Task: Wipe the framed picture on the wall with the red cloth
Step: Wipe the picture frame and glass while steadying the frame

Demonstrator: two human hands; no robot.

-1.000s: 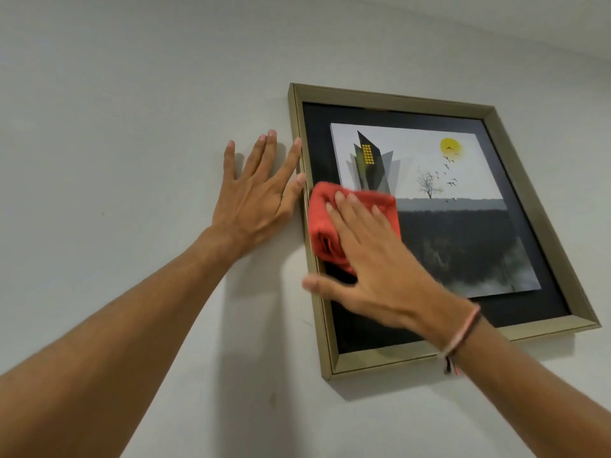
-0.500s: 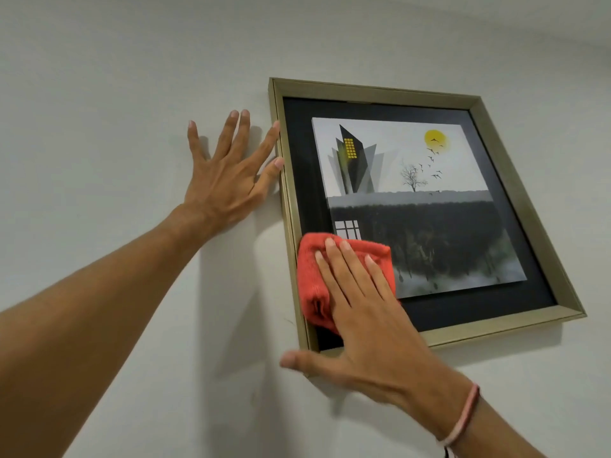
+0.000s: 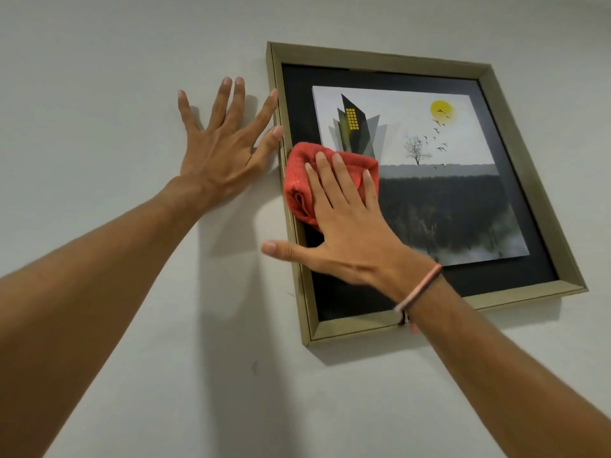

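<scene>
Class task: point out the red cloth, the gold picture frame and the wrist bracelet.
red cloth [image 3: 297, 180], head view, bare folded left part.
gold picture frame [image 3: 380, 59], head view, top rail.
wrist bracelet [image 3: 420, 287], head view, band across right wrist.

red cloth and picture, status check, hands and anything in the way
Right hand flat, pressing red cloth on framed picture, left part. Left hand spread on wall, fingertips at frame edge. Nothing in the way.

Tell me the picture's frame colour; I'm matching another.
Dull gold, almost olive brass, on the frame; the head view shows it.
</scene>
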